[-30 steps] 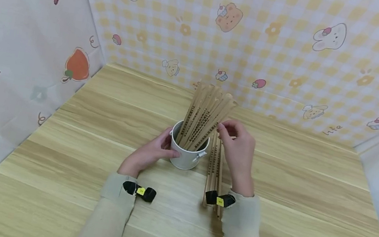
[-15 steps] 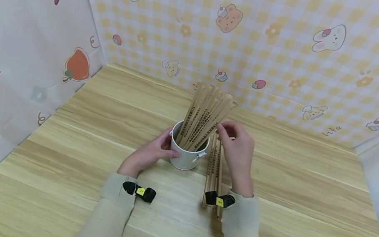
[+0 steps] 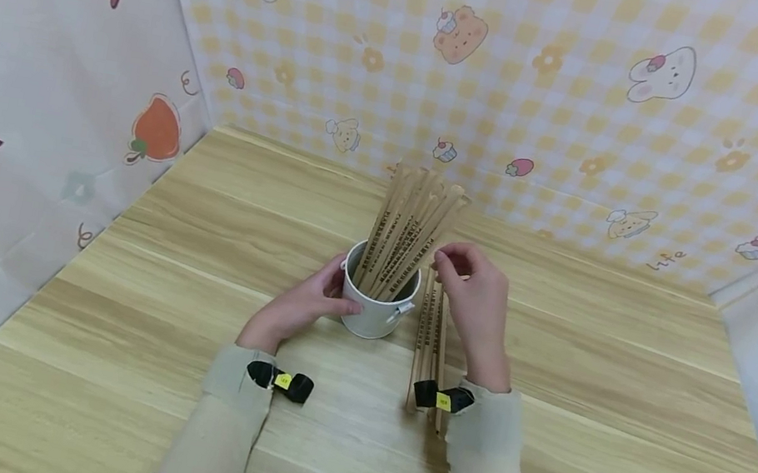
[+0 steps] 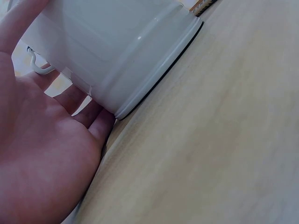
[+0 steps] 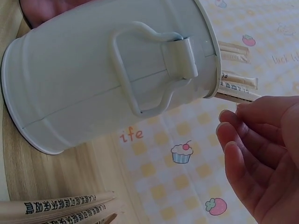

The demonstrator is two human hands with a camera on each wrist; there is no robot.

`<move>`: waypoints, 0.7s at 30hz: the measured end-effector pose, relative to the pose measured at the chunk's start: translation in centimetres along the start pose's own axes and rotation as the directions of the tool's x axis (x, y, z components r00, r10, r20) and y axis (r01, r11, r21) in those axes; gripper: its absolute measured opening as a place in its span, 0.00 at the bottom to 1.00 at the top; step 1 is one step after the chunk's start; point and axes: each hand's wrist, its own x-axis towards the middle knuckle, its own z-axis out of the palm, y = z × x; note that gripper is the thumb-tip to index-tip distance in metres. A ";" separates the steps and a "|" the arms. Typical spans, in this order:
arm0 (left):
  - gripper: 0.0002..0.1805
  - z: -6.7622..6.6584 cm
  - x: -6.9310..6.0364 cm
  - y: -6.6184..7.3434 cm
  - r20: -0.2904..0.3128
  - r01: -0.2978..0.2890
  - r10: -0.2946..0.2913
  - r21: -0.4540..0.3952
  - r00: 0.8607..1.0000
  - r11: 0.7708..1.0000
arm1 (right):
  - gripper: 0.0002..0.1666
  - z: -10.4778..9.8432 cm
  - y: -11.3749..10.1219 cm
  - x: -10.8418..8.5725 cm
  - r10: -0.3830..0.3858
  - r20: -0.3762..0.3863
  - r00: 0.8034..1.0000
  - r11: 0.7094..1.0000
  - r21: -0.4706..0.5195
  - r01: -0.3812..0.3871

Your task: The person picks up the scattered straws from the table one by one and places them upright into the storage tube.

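Observation:
My left hand [image 3: 302, 303] holds a white metal bucket [image 3: 370, 321], its thumb across the front and its fingers behind. In the left wrist view the bucket [image 4: 103, 51] stands on the table within that hand's grasp. Several paper-wrapped straws [image 3: 398, 231] with dark print stand in the bucket, leaning toward the right. My right hand [image 3: 480, 288] hovers just right of them. In the right wrist view its fingers [image 5: 243, 177] are loosely bent beside the rim, with no straw seen between them. More wrapped straws [image 3: 427, 338] lie on the table below the right hand, partly hidden by it.
The wood-grain table [image 3: 621, 415] stretches out on both sides. A yellow checked cloth [image 3: 561, 108] with cartoon prints covers the back, and a white printed sheet [image 3: 48, 127] hangs at the left. A small handle [image 5: 126, 79] projects from the bucket's side.
The rightmost straws in the bucket have shifted slightly left, away from my right fingertips, which touched or pinched one earlier. My left hand and the bucket have hardly moved.

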 end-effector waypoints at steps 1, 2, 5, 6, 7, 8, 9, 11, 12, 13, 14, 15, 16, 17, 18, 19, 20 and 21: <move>0.49 0.1 -0.1 0.4 0.002 -0.001 0.001 0.000 1.000 1.000 | 0.08 -0.1 0.1 0.0 0.008 0.002 1.000 1.000 0.003 -0.008; 0.49 0.1 -0.1 0.5 0.001 0.001 -0.001 0.003 1.000 1.000 | 0.08 -0.1 0.2 0.1 0.021 0.006 1.000 1.000 0.009 -0.021; 0.49 0.0 0.1 0.1 0.000 -0.002 0.002 0.007 1.000 1.000 | 0.09 -0.3 0.6 0.2 0.067 0.019 0.998 0.997 0.024 -0.068; 0.49 -0.1 0.3 -0.3 -0.002 -0.005 0.005 0.007 1.000 1.000 | 0.10 -0.3 0.8 0.3 0.084 0.026 0.996 0.996 0.024 -0.085; 0.49 -0.2 0.4 -0.6 -0.003 -0.009 0.009 0.006 1.000 1.000 | 0.10 -0.4 1.0 0.3 0.104 0.033 0.994 0.994 0.022 -0.105; 0.49 -0.3 0.6 -1.0 -0.005 -0.009 0.009 0.006 1.000 1.000 | 0.11 -0.4 1.3 0.4 0.125 0.042 0.991 0.992 0.017 -0.126; 0.48 -0.3 0.6 -1.1 -0.006 -0.013 0.013 0.006 1.000 1.000 | 0.11 -0.5 1.6 0.4 0.146 0.049 0.988 0.989 0.008 -0.147; 0.48 -0.3 0.6 -1.2 -0.008 -0.018 0.018 0.011 1.000 1.000 | 0.12 -0.6 2.2 0.4 0.188 0.069 0.980 0.982 -0.012 -0.187; 0.48 -0.3 0.6 -1.2 -0.008 -0.020 0.020 0.010 1.000 1.000 | 0.12 -0.6 2.6 0.4 0.208 0.080 0.975 0.978 -0.025 -0.207; 0.48 -0.3 0.6 -1.3 -0.006 -0.023 0.023 0.008 1.000 1.000 | 0.13 -0.6 2.9 0.4 0.231 0.092 0.969 0.973 -0.038 -0.229; 0.48 -0.3 0.6 -1.3 -0.006 -0.024 0.024 0.008 1.000 1.000 | 0.13 -0.6 3.3 0.4 0.252 0.106 0.962 0.968 -0.050 -0.248; 0.48 -0.3 0.6 -1.3 -0.006 -0.025 0.025 0.008 1.000 1.000 | 0.13 -0.6 3.6 0.4 0.272 0.120 0.955 0.962 -0.058 -0.267; 0.48 -0.3 0.6 -1.3 -0.005 -0.026 0.026 0.007 1.000 1.000 | 0.14 -0.6 3.9 0.4 0.292 0.133 0.947 0.956 -0.064 -0.286; 0.48 -0.3 0.6 -1.3 -0.005 -0.026 0.026 0.006 1.000 1.000 | 0.14 -0.6 4.2 0.4 0.308 0.144 0.940 0.951 -0.070 -0.301; 0.48 -0.3 0.5 -1.3 -0.005 -0.025 0.025 0.005 1.000 1.000 | 0.14 -0.6 4.5 0.4 0.321 0.154 0.935 0.947 -0.076 -0.312; 0.48 -0.3 0.5 -1.3 -0.006 -0.024 0.024 0.006 1.000 1.000 | 0.15 -0.5 4.8 0.4 0.329 0.164 0.930 0.944 -0.080 -0.320; 0.48 -0.3 0.5 -1.3 -0.007 -0.023 0.023 0.006 1.000 1.000 | 0.14 -0.5 5.1 0.4 0.334 0.171 0.927 0.942 -0.083 -0.325; 0.48 -0.3 0.5 -1.3 -0.007 -0.022 0.022 0.006 1.000 1.000 | 0.14 -0.5 5.3 0.3 0.339 0.175 0.924 0.940 -0.090 -0.328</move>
